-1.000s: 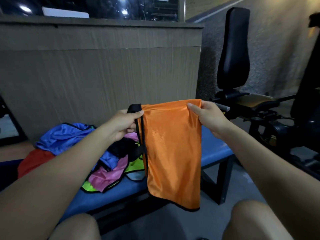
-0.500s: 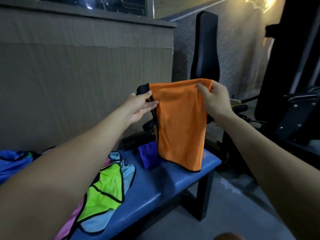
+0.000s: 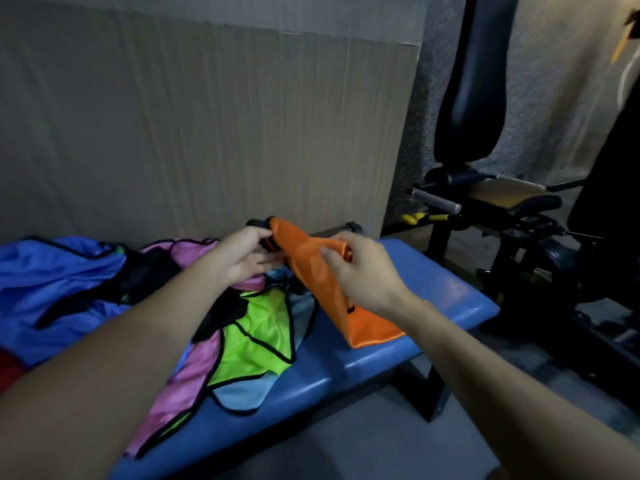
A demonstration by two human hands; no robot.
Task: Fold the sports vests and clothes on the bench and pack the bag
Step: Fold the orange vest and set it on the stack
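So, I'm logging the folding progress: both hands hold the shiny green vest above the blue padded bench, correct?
Not quite. In the head view the vest that both hands hold is orange, not green: the left hand and right hand grip the shiny orange vest above the blue padded bench.

Two hands are seen: a left hand and a right hand. One orange vest is counted near the right end of one blue bench. Toward its left end, one green vest, one pink vest and one blue garment are heaped.
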